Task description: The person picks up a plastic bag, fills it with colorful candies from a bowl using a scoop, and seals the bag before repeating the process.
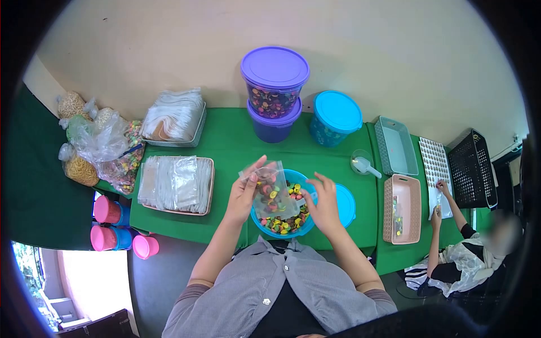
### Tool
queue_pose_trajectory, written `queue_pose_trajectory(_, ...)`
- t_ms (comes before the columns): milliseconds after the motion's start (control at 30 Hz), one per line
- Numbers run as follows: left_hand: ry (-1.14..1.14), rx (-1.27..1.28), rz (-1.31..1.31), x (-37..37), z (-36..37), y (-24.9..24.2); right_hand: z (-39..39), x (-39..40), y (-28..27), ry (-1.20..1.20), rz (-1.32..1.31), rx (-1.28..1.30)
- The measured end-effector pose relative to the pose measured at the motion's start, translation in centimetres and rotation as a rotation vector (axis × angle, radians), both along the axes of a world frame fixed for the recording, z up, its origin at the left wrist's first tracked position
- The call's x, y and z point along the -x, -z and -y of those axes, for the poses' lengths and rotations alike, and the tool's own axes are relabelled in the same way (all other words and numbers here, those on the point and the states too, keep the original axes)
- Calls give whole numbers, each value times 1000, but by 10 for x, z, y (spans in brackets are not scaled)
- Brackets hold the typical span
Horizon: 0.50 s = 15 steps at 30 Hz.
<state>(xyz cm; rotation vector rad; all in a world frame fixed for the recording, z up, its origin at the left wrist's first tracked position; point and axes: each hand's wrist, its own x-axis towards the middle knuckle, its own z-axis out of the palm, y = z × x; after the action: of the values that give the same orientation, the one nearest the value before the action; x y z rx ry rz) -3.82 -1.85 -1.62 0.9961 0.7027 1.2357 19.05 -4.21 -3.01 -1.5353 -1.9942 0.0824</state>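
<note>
My left hand (243,194) pinches a clear plastic bag (275,191) by its upper left side. Inside the bag are a few small yellow, pink and brown pieces that look like candy or snacks. Right of the bag is my right hand (322,207), fingers apart and slightly bent, its thumb close to the bag's edge. Both hands are above a blue tub (309,226) holding many of the same coloured pieces (282,226). The bag and hands hide part of the tub. A blue lid (346,205) lies on the table beside it.
Baskets of flat plastic bags (174,183) stand left. Purple tubs (275,84) and a lidded blue tub (337,118) stand behind. A scoop (365,165) rests in a clear cup. At right, a pink basket (402,234) holds filled bags; a co-worker (465,256) handles a sticker sheet (434,160).
</note>
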Motion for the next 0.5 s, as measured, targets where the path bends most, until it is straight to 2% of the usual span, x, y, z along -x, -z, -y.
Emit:
queue_pose_trajectory(67,23,-71,-66,-9,7,-14,-3,8,-42,-102,-439,54)
queue_pose_trajectory(100,46,-144,-130,-13,10,-20,-3,12,-47,-100,-440,52)
queue_pose_trajectory(167,112,-192,-178,-22,13,-18,-1,17,-52,-318,-806,215)
queue_pose_trajectory(233,129,-318,-253,-33,18,-21,5,26,-50,-318,-814,258)
queue_pose_trajectory(300,167,-251,-281,-26,22,-25,3,29,-51,-329,-825,303)
queue_pose_trajectory(367,159,-63,-156,-20,22,-24,-3,26,-54,-178,-810,116)
queue_pose_trajectory(400,155,-61,-155,-21,23,-24,-4,31,-48,-199,-779,30)
queue_pose_trajectory(433,140,-116,-178,-22,22,-25,1,32,-46,-197,-779,33)
queue_pose_trajectory(500,128,-180,-200,-25,20,-26,11,32,-46,-250,-789,219)
